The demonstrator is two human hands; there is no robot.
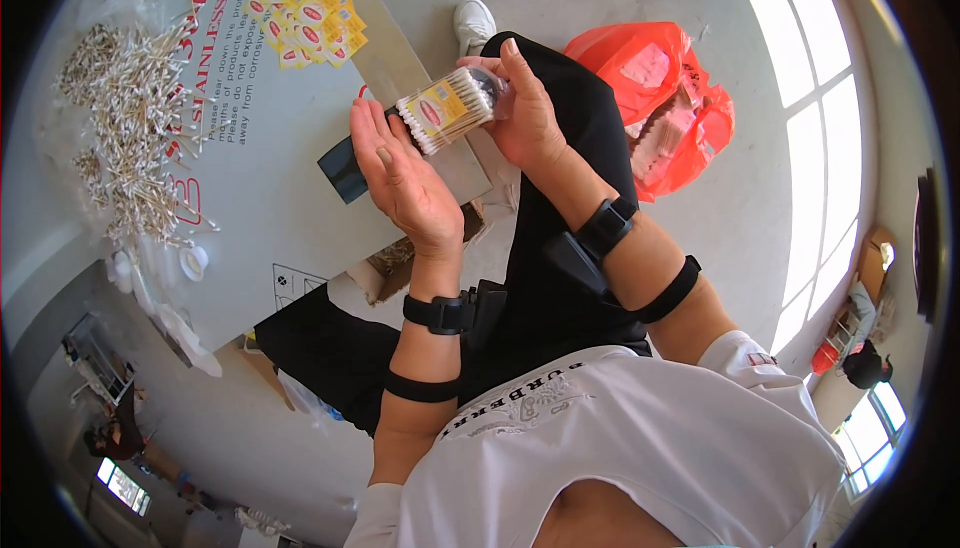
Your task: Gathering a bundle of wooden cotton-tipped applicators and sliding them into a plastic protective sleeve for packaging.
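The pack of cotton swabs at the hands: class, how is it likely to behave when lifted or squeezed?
The pack of cotton swabs is probably light for its size, being thin sticks with small white tips. It is likely fairly stiff lengthwise, since the sticks lie straight and parallel. Squeezed sideways, it may shift a little, being many separate sticks.

The table [265, 208] has a grey surface with printed letters. Along its left side lies a big loose heap of cotton swabs [140, 128]. Yellow labels [310, 23] are spread near the right edge, toward the far end.
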